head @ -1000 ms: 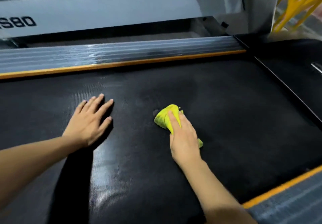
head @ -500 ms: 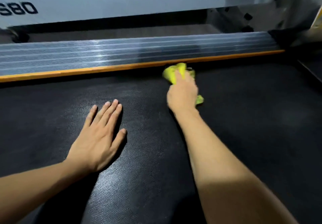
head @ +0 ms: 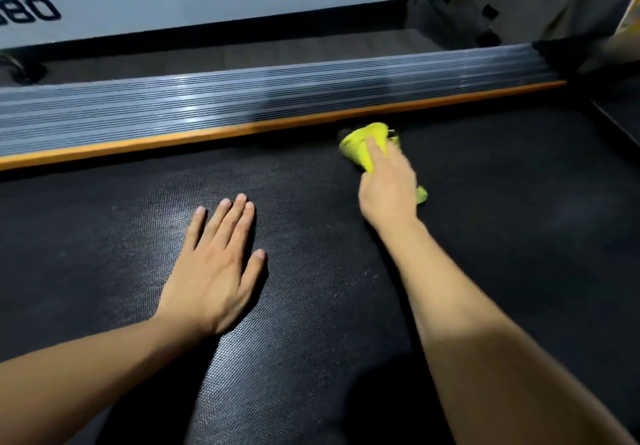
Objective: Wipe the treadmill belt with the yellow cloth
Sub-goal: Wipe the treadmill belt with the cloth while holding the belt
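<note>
The yellow cloth (head: 365, 144) is bunched into a crumpled wad and pressed flat against the treadmill belt (head: 502, 209), close to the belt's far edge; a small tail is seen sticking out toward the right. The belt is black, finely textured and lies flat, with faint pale smudges.

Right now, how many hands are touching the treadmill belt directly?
1. The left hand lies flat and open on the belt. The right hand presses the yellow cloth against it instead.
</note>
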### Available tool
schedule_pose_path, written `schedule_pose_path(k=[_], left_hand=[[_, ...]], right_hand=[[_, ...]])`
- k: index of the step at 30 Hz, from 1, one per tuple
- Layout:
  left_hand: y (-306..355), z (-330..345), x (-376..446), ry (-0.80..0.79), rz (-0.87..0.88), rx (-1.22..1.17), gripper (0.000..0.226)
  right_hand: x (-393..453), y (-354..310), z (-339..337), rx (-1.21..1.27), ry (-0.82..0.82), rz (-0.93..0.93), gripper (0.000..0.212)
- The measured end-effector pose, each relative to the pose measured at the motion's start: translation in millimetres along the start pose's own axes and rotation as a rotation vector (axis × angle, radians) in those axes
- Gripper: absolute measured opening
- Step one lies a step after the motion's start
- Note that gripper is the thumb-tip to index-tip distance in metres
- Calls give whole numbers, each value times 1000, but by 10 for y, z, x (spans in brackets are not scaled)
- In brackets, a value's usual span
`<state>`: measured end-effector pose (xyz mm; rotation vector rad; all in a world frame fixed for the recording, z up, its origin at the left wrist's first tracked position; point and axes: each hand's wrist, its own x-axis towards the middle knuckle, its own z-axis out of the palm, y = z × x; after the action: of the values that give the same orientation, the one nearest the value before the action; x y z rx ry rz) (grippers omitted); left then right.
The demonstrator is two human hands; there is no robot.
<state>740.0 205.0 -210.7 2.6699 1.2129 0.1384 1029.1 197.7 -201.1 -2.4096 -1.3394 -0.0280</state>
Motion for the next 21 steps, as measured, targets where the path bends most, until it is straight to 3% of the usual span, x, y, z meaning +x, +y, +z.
schedule_pose_path(k=[3, 7, 11, 14, 21], left_hand=[[-13, -2, -2, 4, 1, -10, 72], [-27, 2, -3, 14, 10, 5, 73], [-17, 22, -15, 22, -5, 5, 72], [7, 1, -2, 26, -9, -8, 72], [-3, -7, 4, 37, 3, -2, 70]], right_hand=[[-467, -403, 105, 89, -72, -249, 65], [-494, -283, -26, 75, -143, -363, 74], [-128, 358, -157, -36, -56, -5, 67], [-173, 364, -156, -76, -13, 84, 66], [-1104, -526, 87, 78, -60, -314, 70]])
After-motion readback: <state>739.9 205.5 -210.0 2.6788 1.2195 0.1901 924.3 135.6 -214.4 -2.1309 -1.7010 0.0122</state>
